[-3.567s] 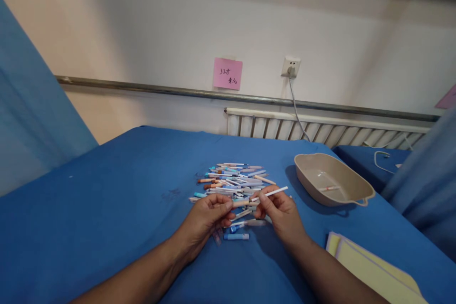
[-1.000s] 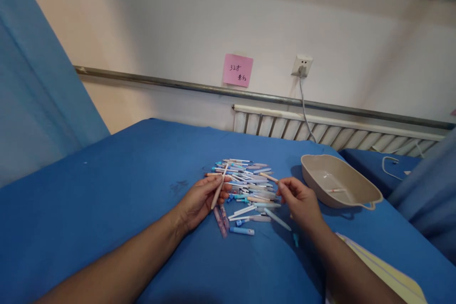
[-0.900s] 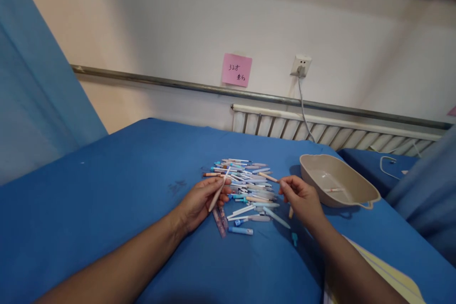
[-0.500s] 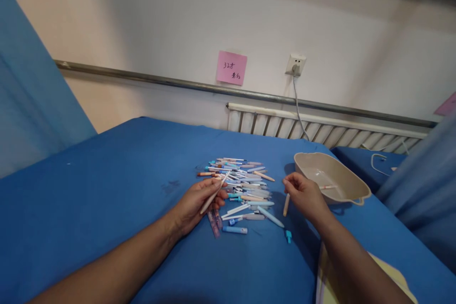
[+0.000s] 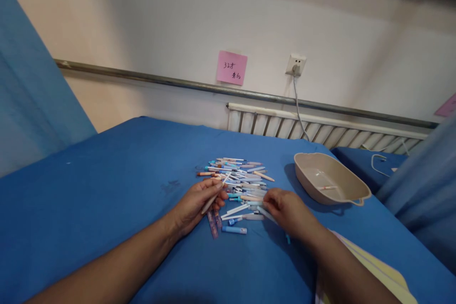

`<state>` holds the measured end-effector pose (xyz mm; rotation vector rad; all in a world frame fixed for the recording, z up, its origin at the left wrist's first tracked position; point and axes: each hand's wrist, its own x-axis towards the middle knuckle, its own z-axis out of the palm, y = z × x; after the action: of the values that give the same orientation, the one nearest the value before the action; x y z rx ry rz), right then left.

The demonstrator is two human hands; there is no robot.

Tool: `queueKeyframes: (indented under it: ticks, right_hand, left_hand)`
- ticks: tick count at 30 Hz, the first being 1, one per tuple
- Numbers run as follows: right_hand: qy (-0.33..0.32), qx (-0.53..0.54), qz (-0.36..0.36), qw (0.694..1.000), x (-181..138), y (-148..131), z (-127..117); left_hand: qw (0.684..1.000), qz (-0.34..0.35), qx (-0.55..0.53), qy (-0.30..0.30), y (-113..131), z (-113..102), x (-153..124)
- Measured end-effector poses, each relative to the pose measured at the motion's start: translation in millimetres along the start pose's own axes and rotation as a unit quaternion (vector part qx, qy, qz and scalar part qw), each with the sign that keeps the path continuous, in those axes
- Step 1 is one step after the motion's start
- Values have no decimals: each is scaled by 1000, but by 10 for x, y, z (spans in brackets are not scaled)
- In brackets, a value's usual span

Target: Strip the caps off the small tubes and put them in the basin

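A pile of several pens and pen parts (image 5: pixel 238 178) lies on the blue table (image 5: pixel 117 185). My left hand (image 5: pixel 198 202) rests at the pile's near left edge, closed on a thin white pen stick (image 5: pixel 214 192) that points up and right. My right hand (image 5: pixel 288 210) lies low on the cloth at the pile's near right edge, fingers curled over loose pens there; I cannot see whether it grips one. A blue cap (image 5: pixel 234 230) and a purple piece (image 5: pixel 211 224) lie between my hands.
A beige oval tray (image 5: pixel 356 194) with one white pen in it (image 5: pixel 328 188) stands to the right of the pile. Yellow paper (image 5: pixel 381 273) lies under my right forearm. Behind are a radiator (image 5: pixel 320 132), a wall socket with cable (image 5: pixel 295 65) and a pink note (image 5: pixel 231 68).
My right hand has dropped from near the tray down and left onto the near right edge of the pile. The peach piece it let fall is hidden. My left hand has kept its stick.
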<state>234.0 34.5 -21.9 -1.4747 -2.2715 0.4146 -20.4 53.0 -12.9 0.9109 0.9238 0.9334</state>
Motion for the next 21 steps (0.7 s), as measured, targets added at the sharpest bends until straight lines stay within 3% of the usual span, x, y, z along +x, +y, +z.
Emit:
queueKeyframes:
  ticks: [4, 9, 21]
  right_hand:
    - [-31, 25, -46, 998, -45, -178, 82]
    - [-42, 29, -54, 997, -60, -186, 96]
    - [52, 13, 36, 998, 64, 159, 181]
  left_hand:
    - [1000, 2, -2, 1, -4, 11, -14]
    - [1000, 0, -1, -1, -15, -6, -11]
    - [1000, 2, 10, -4, -16, -3, -8]
